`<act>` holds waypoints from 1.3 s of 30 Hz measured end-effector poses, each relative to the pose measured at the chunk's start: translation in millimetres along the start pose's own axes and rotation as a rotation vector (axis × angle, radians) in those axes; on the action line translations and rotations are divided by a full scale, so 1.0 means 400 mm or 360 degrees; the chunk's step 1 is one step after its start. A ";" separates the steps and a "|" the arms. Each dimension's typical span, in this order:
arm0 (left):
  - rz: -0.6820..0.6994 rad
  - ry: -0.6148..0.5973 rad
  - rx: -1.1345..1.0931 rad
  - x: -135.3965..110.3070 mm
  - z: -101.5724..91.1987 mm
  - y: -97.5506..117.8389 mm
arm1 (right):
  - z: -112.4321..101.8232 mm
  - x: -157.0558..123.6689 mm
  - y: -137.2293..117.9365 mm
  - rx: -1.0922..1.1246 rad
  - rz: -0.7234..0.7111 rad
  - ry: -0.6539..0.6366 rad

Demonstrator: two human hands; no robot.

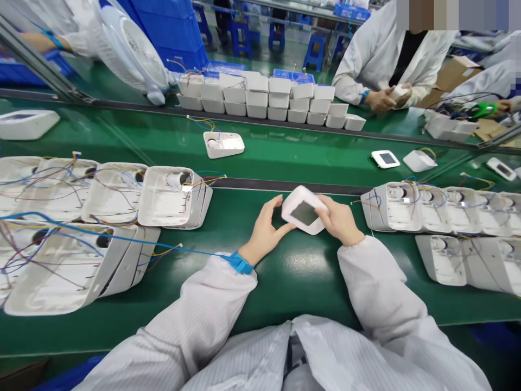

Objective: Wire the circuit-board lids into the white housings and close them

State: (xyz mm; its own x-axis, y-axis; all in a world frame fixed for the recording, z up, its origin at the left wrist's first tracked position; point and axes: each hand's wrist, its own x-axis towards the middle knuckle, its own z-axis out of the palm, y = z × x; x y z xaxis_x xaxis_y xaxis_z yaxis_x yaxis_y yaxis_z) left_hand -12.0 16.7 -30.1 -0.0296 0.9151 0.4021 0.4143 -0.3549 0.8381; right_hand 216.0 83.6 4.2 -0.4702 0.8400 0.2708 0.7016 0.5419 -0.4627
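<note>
My right hand (340,220) grips a white plastic housing with a dark rectangular screen (304,212), its thumb lying on the front near the screen. The housing is tilted, screen up, over the green bench. At its left corner my left hand (266,224) is open, fingers and thumb spread apart. The left thumb tip reaches the housing's lower edge; whether it presses there I cannot tell. A blue wrist strap (241,263) with a blue cord circles my left wrist.
Wired white shells (173,198) stand in rows at left, and more shells (402,209) at right. One shell (223,144) and a screen unit (385,159) lie on the strip beyond. Stacked white housings (256,98) line the back rail. A co-worker (382,65) sits opposite, holding a white part.
</note>
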 end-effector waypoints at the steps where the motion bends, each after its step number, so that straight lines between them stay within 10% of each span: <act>1: -0.0001 -0.0004 0.0060 0.004 0.000 -0.005 | 0.004 0.014 0.030 0.0001 0.0207 0.0054; 6: 0.0112 -0.0020 0.0255 0.015 -0.001 -0.013 | 0.051 0.115 0.157 0.0417 0.0829 0.0539; 14: 0.0021 -0.0015 0.0596 0.163 -0.042 -0.094 | 0.105 0.155 0.185 0.0580 0.0604 0.0761; 25: -0.1034 0.0322 0.1081 0.485 -0.216 -0.238 | 0.100 0.157 0.173 0.0497 0.0596 0.0668; 32: -0.0981 0.0333 0.1197 0.438 -0.228 -0.234 | 0.098 0.161 0.172 0.0486 0.0584 0.0668; 39: -0.0405 0.0098 0.0949 0.231 -0.085 -0.088 | 0.102 0.160 0.176 0.0409 0.0554 0.0692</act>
State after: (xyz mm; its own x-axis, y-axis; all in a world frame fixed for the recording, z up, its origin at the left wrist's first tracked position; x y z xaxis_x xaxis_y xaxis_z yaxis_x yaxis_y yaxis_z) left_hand -60.2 107.3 -10.1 -0.2385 0.9376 0.2532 0.8206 0.0551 0.5688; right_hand 213.5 174.4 -45.6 0.0628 0.9301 0.3620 0.5977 0.2554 -0.7600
